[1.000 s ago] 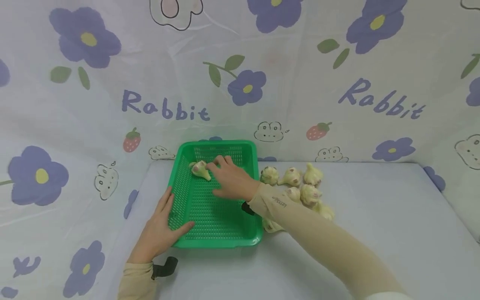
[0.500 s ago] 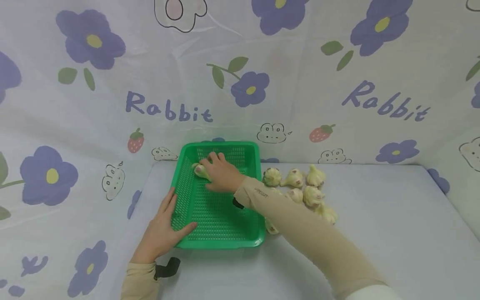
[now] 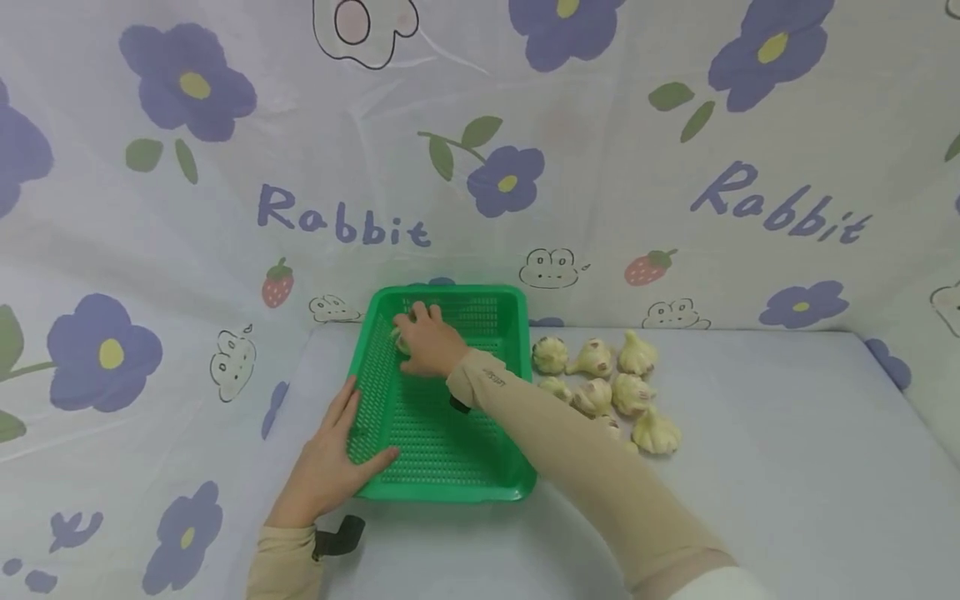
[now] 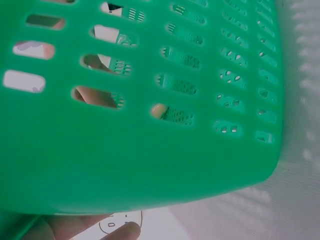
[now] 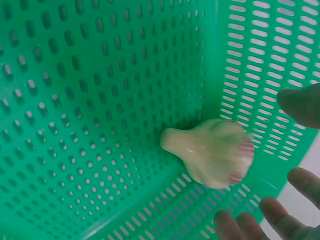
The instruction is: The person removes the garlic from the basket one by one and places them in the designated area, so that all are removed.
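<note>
A garlic bulb [image 5: 212, 152] with a pale stem and purplish streaks lies in the far-left corner of the green plastic basket [image 3: 442, 492]. My right hand [image 3: 431, 346] reaches over it, hiding most of it in the head view. Its fingers are spread in the right wrist view, with a gap between the fingertips [image 5: 272, 210] and the bulb. My left hand [image 3: 326, 462] holds the basket's left side near the front corner, thumb over the rim and fingers along the outside. In the left wrist view the perforated basket wall [image 4: 140, 160] fills most of the picture, with two fingers at its edge.
Several garlic bulbs [image 3: 632, 393] lie grouped on the white table [image 3: 787, 467], close to the basket's right side; the right forearm [image 3: 577, 467] passes over the front ones. A patterned cloth backdrop [image 3: 585, 200] rises behind the table.
My right hand has moved slightly left and away from me inside the basket, coming over the garlic bulb. My left hand stays at the basket rim. The whole head view shifts slightly right.
</note>
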### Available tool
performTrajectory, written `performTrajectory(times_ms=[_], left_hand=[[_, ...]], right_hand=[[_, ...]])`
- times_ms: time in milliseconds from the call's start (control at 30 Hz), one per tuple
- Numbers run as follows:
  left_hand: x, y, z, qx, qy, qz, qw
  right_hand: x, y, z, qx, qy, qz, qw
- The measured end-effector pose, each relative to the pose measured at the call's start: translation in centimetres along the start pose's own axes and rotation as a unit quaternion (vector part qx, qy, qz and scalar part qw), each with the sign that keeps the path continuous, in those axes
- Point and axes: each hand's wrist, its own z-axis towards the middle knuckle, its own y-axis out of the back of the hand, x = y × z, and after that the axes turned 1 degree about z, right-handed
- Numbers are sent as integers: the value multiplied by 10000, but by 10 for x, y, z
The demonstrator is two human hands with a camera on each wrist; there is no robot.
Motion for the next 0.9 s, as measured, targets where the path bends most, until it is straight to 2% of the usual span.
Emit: performTrajectory(times_ms=[167, 433, 900], left_hand=[[0, -1, -1, -5, 2, -26, 10000], [-2, 1, 1, -72, -54, -11, 10000], [2, -1, 1, -162, -166, 35, 9997]], right_hand=[[-3, -14, 11, 107, -193, -215, 9995], [-5, -21, 21, -99, -466, -157, 9987], [-4, -45, 38, -71, -568, -161, 9982]])
